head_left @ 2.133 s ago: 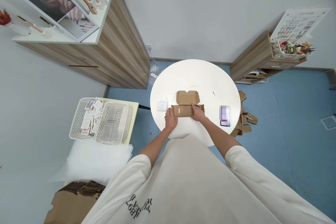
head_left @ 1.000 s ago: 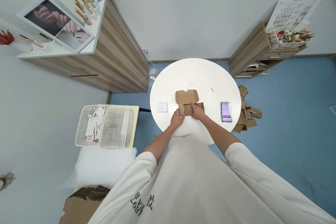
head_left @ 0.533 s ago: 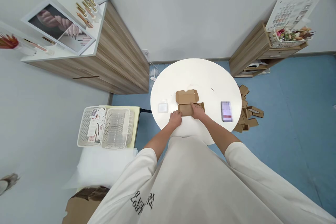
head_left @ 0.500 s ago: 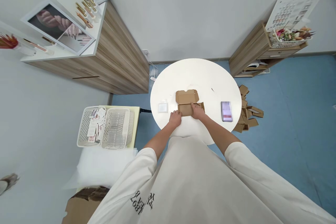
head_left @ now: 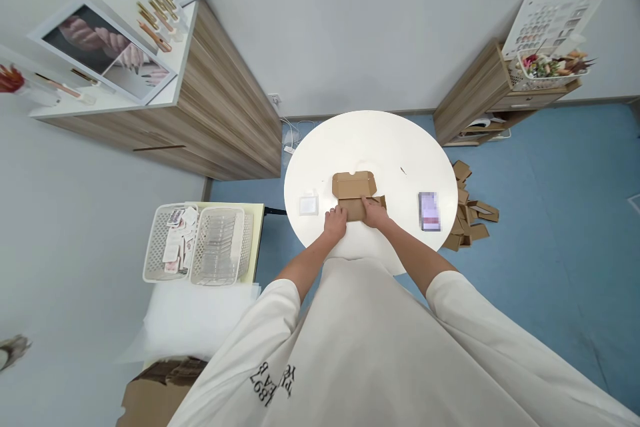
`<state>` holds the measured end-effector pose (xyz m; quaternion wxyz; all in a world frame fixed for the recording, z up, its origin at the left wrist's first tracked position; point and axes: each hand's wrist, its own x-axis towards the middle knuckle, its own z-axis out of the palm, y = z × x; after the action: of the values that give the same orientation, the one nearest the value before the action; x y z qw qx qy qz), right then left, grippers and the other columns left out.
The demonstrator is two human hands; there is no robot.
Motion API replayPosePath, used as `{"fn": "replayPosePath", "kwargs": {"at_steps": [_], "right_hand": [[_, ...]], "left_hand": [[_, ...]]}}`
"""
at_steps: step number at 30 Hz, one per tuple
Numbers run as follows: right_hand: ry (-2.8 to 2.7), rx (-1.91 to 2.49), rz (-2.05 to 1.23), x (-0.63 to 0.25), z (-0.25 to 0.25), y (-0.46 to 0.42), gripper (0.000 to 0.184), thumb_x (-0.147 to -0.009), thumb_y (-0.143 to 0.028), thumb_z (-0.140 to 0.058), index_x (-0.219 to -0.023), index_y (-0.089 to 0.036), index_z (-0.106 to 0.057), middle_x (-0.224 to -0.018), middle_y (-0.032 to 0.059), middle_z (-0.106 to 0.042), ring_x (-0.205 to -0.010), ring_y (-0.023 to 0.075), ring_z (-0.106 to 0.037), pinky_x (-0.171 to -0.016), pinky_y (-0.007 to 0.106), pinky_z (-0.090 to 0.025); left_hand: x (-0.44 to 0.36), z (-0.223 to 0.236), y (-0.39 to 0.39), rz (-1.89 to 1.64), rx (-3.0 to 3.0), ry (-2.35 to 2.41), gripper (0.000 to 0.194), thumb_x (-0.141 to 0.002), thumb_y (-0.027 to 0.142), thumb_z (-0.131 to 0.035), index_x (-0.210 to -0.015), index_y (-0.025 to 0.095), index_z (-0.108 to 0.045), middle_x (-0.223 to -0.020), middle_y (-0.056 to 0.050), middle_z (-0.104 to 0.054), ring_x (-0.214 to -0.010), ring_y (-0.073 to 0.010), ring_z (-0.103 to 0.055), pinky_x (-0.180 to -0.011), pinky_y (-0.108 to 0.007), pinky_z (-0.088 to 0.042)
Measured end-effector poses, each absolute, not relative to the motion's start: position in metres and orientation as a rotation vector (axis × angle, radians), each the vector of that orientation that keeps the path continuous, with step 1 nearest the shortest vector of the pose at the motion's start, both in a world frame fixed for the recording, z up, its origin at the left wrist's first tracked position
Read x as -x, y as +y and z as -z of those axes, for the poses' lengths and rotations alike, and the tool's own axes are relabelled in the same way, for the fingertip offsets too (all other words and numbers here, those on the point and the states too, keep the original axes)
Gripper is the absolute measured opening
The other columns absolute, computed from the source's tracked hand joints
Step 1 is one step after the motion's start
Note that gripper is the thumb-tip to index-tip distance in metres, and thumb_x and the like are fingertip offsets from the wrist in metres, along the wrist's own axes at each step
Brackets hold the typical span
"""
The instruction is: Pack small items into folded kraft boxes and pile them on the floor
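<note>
A small brown cardboard box [head_left: 354,185] lies on the round white table with its lid flap laid back toward the wall. My left hand [head_left: 335,221] grips the near left corner of the box, fingers bent over its edge. At the right end, my right hand [head_left: 374,213] holds the side panel, its fingers reaching over the box wall. Left of the box sits a small clear plastic case [head_left: 309,205]. A phone [head_left: 429,211] with a blurred purple screen lies to the right, apart from my hands.
The white table [head_left: 370,140] stands near the wall. Several folded cardboard boxes [head_left: 467,217] are heaped on the floor to its right. On a side table at left are a white basket of cards [head_left: 157,253] and a basket of clear cases [head_left: 220,247], near white wrapping sheets [head_left: 193,317].
The whole view has shifted slightly. Both hands stay on the cardboard box, with the left hand's fingers a little further over its edge.
</note>
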<state>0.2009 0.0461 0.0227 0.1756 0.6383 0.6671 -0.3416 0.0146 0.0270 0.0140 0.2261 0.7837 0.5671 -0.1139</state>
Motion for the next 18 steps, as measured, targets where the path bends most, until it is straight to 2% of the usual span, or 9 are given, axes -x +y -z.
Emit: {"fn": "replayPosePath", "kwargs": {"at_steps": [3, 6, 12, 16, 18], "right_hand": [[1.895, -1.818, 0.965, -0.201, -0.022, 0.045, 0.103, -0.090, -0.036, -0.059, -0.163, -0.019, 0.011, -0.145, 0.0182, -0.053, -0.126, 0.0327, -0.055, -0.099, 0.041, -0.044], [1.909, -1.824, 0.958, -0.200, -0.023, 0.044, 0.101, -0.090, -0.036, -0.058, -0.163, -0.019, 0.010, -0.148, 0.0185, -0.051, -0.125, 0.0321, -0.055, -0.099, 0.041, -0.044], [1.995, -1.869, 0.919, -0.203, -0.029, 0.021, 0.093, -0.094, -0.035, -0.050, -0.163, -0.018, 0.010, -0.153, 0.0176, -0.044, -0.133, 0.0319, -0.046, -0.106, 0.044, -0.038], [2.102, -2.110, 0.736, -0.215, -0.032, -0.020, 0.077, -0.096, -0.030, -0.040, -0.164, -0.021, -0.005, -0.163, 0.0126, -0.027, -0.144, 0.0303, -0.030, -0.113, 0.044, -0.030], [1.974, -2.282, 0.697, -0.225, -0.031, -0.039, 0.077, -0.095, -0.030, -0.040, -0.163, -0.021, -0.004, -0.163, 0.0136, -0.024, -0.144, 0.0315, -0.029, -0.112, 0.045, -0.031]], "left_hand": [[-0.012, -0.017, 0.032, 0.174, -2.141, 1.534, 0.065, -0.086, 0.014, -0.056, -0.148, 0.020, -0.038, -0.160, -0.020, -0.026, -0.123, -0.0372, -0.047, -0.099, -0.049, -0.039], [-0.012, -0.018, 0.039, 0.142, -2.124, 1.459, 0.078, -0.084, 0.015, -0.060, -0.155, 0.022, -0.028, -0.166, -0.019, -0.015, -0.125, -0.0386, -0.048, -0.101, -0.050, -0.040], [-0.015, -0.018, 0.050, 0.161, -2.104, 1.434, 0.077, -0.086, 0.021, -0.063, -0.155, 0.020, -0.028, -0.162, -0.022, -0.022, -0.126, -0.0372, -0.053, -0.106, -0.050, -0.037], [-0.013, -0.017, 0.054, 0.158, -2.113, 1.413, 0.078, -0.084, 0.021, -0.069, -0.153, 0.020, -0.033, -0.155, -0.024, -0.032, -0.125, -0.0377, -0.053, -0.106, -0.050, -0.037], [-0.013, -0.015, 0.055, 0.210, -2.150, 1.405, 0.081, -0.080, 0.016, -0.070, -0.152, 0.019, -0.033, -0.153, -0.024, -0.035, -0.124, -0.0385, -0.053, -0.105, -0.049, -0.038]]}}
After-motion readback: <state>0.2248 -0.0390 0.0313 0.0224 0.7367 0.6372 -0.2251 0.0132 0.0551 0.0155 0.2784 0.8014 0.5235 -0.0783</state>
